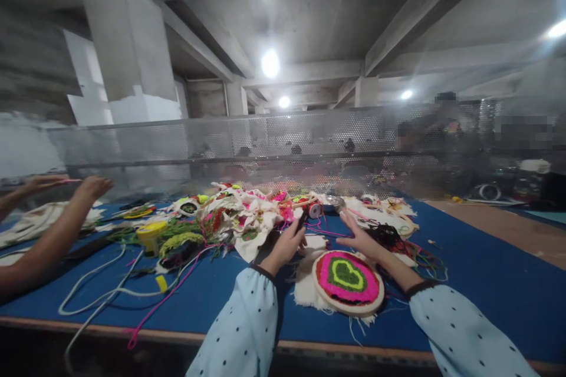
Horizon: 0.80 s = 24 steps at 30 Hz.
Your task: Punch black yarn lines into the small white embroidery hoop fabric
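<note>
Concrete beams and pillars run under four bright lamps (270,63), and one perforated metal screen (274,135) closes off the far side of the blue desk (490,259). From my remote seat I see one heap of embroidered white cloth (247,212) lying beyond the hands, between them and the screen, too jumbled for me to count its pieces. One yellow tub (151,238) stands left of it, and one tangle of black yarn (384,235) lies just past the right forearm. White cord (115,294) loops over the left part of the desk, with one pink strand (170,290) trailing near it. At far left, a co-worker's two hands (94,187) stretch one thin pink piece (71,181) between them.

Nearest me lies one round hoop (348,277), flat by the desk's front edge, bearing one heart. I have the left hand (288,241) closed around one black object (302,219), raised left of the hoop. The right hand (359,238) is open, fingers spread, holding nothing, at the hoop's far rim; I cannot tell whether it touches.
</note>
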Available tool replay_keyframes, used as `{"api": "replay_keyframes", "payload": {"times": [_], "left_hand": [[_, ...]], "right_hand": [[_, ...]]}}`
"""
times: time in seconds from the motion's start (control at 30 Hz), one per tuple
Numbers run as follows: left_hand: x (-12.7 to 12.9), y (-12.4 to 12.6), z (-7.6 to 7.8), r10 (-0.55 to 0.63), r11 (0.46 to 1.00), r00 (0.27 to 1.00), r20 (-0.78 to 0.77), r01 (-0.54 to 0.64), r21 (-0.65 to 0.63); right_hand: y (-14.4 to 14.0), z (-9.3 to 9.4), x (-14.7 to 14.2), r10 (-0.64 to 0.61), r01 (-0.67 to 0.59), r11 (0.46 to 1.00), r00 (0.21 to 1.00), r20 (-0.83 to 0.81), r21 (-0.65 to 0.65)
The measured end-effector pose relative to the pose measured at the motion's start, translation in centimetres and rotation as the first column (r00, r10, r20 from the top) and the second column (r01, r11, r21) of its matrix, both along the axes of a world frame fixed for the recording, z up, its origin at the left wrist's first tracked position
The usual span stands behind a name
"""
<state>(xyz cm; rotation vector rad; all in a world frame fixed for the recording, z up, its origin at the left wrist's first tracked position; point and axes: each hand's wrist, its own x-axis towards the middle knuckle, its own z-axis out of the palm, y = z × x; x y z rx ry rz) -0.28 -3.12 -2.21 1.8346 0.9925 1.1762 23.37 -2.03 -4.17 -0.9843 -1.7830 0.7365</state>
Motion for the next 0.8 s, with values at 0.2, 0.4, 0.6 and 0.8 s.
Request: {"api": "replay_keyframes", "payload": {"times": [0.2,0.4,0.6,0.8], "left_hand": [[1.0,-0.9,0.7,-0.331,0.844,0.898,0.290,0.419,-0.336],[0.0,-0.2,1.5,-0.208,0.884,0.849,0.486,0.376,-0.278],[-0.8,0.1,2.3,0.011,0.943,0.761,0.649,0.208,-0.260],[-1.3,0.0,2.5,-0.018,0.954,0.771,0.636,0.203,-0.220]], "right_hand": [[-3.4,0.6,-5.3,0.432,-0.509,0.821,0.850,-0.301,-0.259],[-3.5,1.2,-4.5,0.326,-0.386,0.852,0.920,-0.218,-0.353],[-1.7,0.8,-3.1,0.185,-0.272,0.909,0.942,-0.280,-0.316],[-1.1,0.3,-1.7,-0.077,0.078,0.997,0.990,0.119,-0.009]]}}
